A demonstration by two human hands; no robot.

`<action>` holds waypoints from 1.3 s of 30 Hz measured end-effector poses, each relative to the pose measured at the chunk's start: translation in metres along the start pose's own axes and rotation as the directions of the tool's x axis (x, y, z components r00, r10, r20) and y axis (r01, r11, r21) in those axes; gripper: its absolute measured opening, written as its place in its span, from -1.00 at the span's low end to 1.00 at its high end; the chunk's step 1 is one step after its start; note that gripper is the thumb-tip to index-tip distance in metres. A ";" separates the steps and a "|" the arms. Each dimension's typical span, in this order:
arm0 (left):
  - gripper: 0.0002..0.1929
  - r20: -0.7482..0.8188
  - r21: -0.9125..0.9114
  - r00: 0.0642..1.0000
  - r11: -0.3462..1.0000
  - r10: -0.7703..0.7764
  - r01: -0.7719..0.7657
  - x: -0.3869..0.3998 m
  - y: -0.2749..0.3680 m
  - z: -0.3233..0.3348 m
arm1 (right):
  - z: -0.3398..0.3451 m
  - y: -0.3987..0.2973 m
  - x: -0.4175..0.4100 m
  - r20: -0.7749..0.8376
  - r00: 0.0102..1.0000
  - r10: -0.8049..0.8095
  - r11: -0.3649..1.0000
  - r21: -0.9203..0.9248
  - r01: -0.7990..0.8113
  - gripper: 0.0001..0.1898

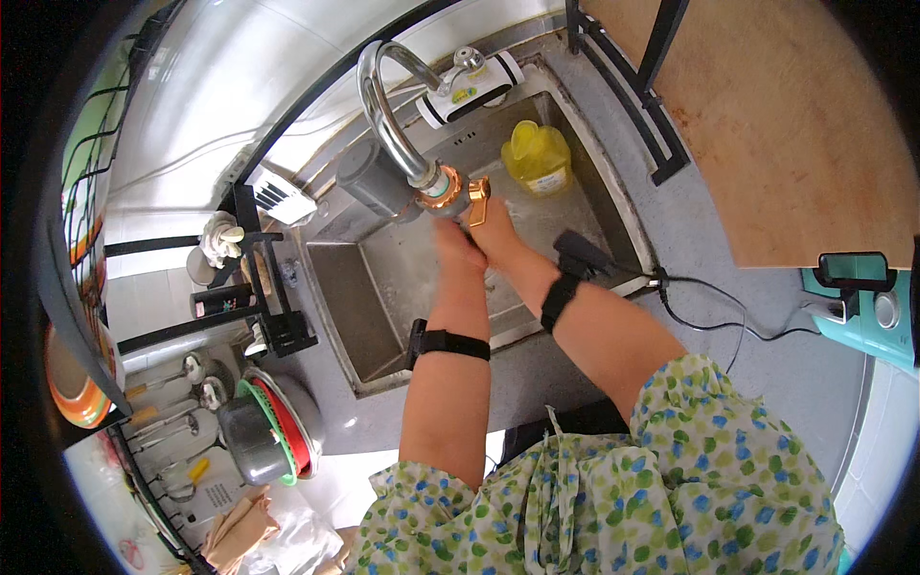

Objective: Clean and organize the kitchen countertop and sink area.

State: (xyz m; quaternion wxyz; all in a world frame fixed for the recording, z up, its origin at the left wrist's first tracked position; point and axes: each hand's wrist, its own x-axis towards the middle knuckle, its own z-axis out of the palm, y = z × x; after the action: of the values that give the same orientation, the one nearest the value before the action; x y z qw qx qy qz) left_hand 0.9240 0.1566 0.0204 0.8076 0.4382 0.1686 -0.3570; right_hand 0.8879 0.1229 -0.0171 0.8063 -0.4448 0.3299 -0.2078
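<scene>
My left hand (460, 248) and my right hand (492, 224) are close together over the stainless steel sink (334, 287), just below the faucet's outlet. The left one is blurred. My fingers are partly hidden by the faucet attachment, so I cannot tell whether they hold anything. Above them curves a chrome gooseneck faucet (374, 79). At its end sits a grey cylindrical filter-like unit (374, 176) with a copper-coloured ring (449, 188) and lever (479, 194). A translucent yellow plastic jug (539, 158) stands in the far right part of the basin. Black straps circle both forearms.
A white electric faucet heater (467, 93) is behind the sink. Black cables (704, 323) cross the grey counter towards a teal appliance (855, 316). A wooden board (783, 129) lies at the right. Hanging ladles (190, 370), a green colander (287, 449) and a black rack (284, 330) are at the left.
</scene>
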 end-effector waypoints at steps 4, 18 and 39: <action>-0.76 0.163 -0.015 0.985 0.998 0.057 -0.055 0.024 0.010 -0.033 | 0.018 -0.013 -0.056 0.113 0.985 -0.127 0.954 -0.259 0.152 -0.81; -0.62 0.086 0.182 0.996 0.983 0.000 -0.016 -0.013 -0.019 -0.006 | -0.012 -0.002 0.021 0.011 0.998 -0.057 0.985 -0.165 0.058 -0.70; -0.90 0.155 0.595 0.983 0.786 0.095 -0.169 0.033 -0.019 -0.015 | -0.004 -0.037 -0.024 0.022 0.988 0.156 0.979 -0.137 -0.151 -0.70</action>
State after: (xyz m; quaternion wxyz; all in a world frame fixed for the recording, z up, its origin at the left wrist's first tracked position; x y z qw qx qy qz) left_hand 0.9337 0.1482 -0.0179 0.6564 0.6623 -0.0330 -0.3597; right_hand 0.8664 0.1166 0.0208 0.7932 -0.4748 0.3636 -0.1151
